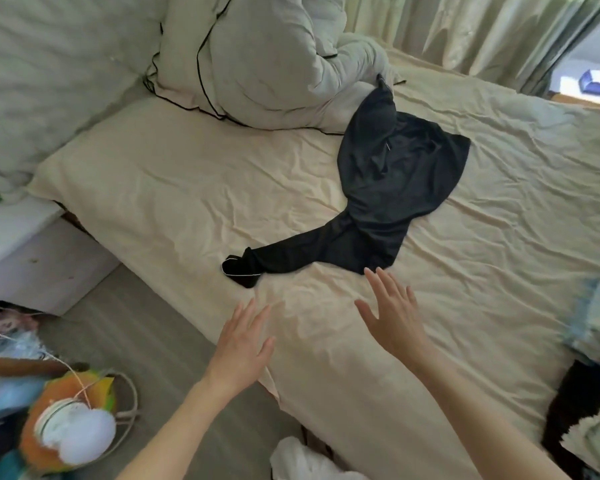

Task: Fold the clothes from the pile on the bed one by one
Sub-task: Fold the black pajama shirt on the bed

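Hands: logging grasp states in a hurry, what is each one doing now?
Left hand: open, fingers straight, holding nothing.
Right hand: open, holding nothing, fingertips near the black garment.

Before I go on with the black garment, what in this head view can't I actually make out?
- Pile of clothes: cut off by the right edge and blurred, so the number of pieces is unknown.
- Black garment: its folds hide its far sleeve and front details.
- Right hand fingertips: contact with the garment hem is unclear.
- Left hand: open above the bed edge; touching or hovering is unclear.
- Floor clutter: blurred, cut off lower left.
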`<state>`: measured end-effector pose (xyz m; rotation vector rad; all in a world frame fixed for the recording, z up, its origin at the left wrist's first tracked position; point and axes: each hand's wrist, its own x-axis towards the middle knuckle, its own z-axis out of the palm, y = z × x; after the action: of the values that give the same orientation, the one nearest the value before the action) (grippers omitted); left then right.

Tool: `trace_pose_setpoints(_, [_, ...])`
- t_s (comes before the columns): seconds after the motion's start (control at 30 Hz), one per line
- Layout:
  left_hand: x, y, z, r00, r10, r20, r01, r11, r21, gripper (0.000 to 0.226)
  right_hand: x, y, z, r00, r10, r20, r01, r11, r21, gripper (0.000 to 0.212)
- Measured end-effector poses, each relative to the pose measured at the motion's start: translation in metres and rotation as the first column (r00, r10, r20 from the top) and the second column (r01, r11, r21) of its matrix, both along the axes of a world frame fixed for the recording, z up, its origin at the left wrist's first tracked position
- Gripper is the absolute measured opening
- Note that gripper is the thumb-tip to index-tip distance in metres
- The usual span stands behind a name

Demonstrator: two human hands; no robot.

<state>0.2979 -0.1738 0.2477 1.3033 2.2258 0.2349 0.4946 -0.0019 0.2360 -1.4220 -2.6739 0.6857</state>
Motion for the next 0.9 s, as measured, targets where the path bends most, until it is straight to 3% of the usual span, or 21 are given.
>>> trace_pose_setpoints(0.3, [-0.049,0.109,-0.130,0.998,-0.068,0.000,0.067,0.977,-0.200,0.059,-0.072,0.145,-0.138,0.960,-0.036,0.278,0.058,0.996,-0.069,0.060])
trace_pose_setpoints(0.57, [-0.098,0.218,-0.221,0.944,-0.252,-0.214,0.218,0.961,-0.171,0.080,-0.123,0.267,-0.233,0.974,-0.070,0.215,0.029,0.982,0.187,0.069])
trace_pose_setpoints(0.67, [-0.104,0.244,-0.246,0.943,-0.247,-0.224,0.194,0.953,-0.235,0.078,-0.122,0.291,-0.260,0.957,-0.089,0.276,0.042,0.984,0.173,0.043])
trace_pose_setpoints(0.73, [-0.105,0.250,-0.252,0.962,-0.185,-0.203,0.133,0.960,-0.245,0.071,-0.116,0.296,-0.270,0.979,-0.148,0.140,0.125,0.979,0.162,0.023])
trace_pose_setpoints(0.83, [-0.108,0.239,-0.265,0.944,-0.228,-0.237,0.216,0.973,-0.076,0.041,-0.117,0.281,-0.262,0.952,-0.273,-0.138,0.282,0.958,0.048,0.021])
trace_pose_setpoints(0.9, [-0.104,0.227,-0.265,0.945,-0.252,-0.208,0.247,0.968,-0.052,0.036,-0.120,0.258,-0.252,0.875,-0.405,-0.263,0.386,0.914,-0.125,0.024])
